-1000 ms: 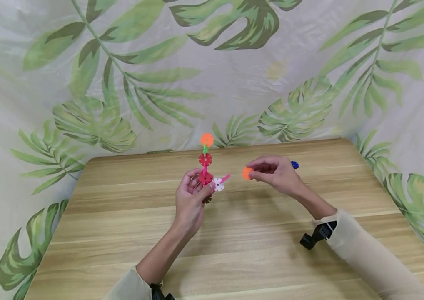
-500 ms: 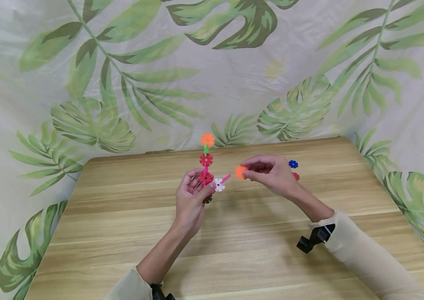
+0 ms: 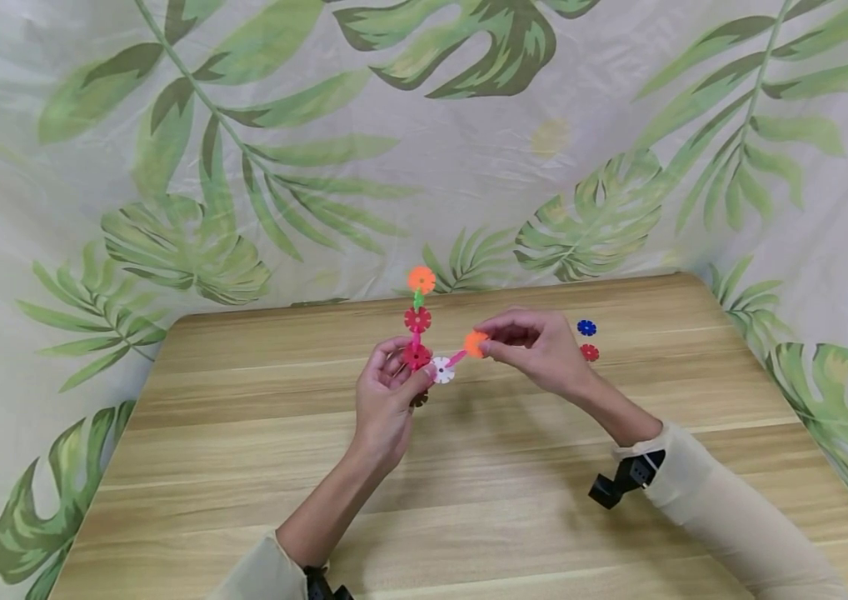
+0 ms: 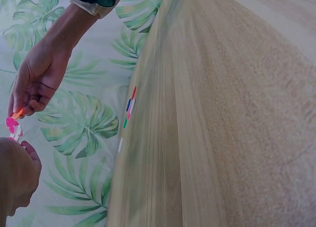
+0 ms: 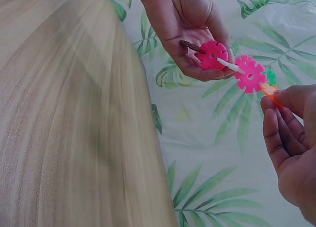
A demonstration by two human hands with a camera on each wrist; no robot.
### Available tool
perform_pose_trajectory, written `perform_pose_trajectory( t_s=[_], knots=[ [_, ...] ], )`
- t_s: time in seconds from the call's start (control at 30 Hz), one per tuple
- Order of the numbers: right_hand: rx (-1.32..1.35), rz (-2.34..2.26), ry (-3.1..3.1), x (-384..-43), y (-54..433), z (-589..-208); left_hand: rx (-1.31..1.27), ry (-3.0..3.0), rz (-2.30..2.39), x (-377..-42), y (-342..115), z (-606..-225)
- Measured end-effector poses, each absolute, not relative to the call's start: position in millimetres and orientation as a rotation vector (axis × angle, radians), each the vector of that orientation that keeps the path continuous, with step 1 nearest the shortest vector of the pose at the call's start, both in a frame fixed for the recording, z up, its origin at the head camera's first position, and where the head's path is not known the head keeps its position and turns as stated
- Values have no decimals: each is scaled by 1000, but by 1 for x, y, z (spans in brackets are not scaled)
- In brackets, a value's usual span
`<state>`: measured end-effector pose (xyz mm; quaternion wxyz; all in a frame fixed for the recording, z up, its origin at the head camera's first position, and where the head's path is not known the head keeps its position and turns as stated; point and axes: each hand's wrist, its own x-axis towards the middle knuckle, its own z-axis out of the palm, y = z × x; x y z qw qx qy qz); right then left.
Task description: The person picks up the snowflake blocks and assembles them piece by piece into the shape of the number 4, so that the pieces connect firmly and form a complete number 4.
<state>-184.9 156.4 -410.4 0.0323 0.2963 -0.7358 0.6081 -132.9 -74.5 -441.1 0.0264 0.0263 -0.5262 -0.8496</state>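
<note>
My left hand (image 3: 390, 396) grips a chain of notched plastic snowflake discs, thumb over its lower part. Upward from the fingers run a red-pink disc (image 3: 416, 356), a pink one seen edge-on, a red disc (image 3: 417, 320), a green one (image 3: 418, 300) and an orange disc (image 3: 421, 280) on top. A brown disc (image 3: 420, 398) shows below the thumb. To the right branch a white disc (image 3: 442, 370) and a pink disc (image 3: 456, 358). Between thumb and fingers, my right hand (image 3: 536, 346) pinches another orange disc (image 3: 476, 343), its edge meeting the pink disc's end.
On the wooden table (image 3: 244, 467), a blue disc (image 3: 586, 327) and a red disc (image 3: 590, 352) lie beyond the right hand. Several loose discs near the table edge appear in the left wrist view, including a white one (image 4: 120, 145). A leaf-patterned cloth hangs behind.
My right hand has moved left, bringing its orange disc from apart to against the pink disc. The left hand and chain have shifted slightly right. The loose red disc has come into view.
</note>
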Motion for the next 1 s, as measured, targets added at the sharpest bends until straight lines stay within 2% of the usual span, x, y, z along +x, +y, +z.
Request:
perform_pose_trajectory(
  t_s=[1.0],
  knots=[
    [894, 1801, -2212, -179, 143, -412, 186, -1634, -2581, -133, -70, -443]
  ],
)
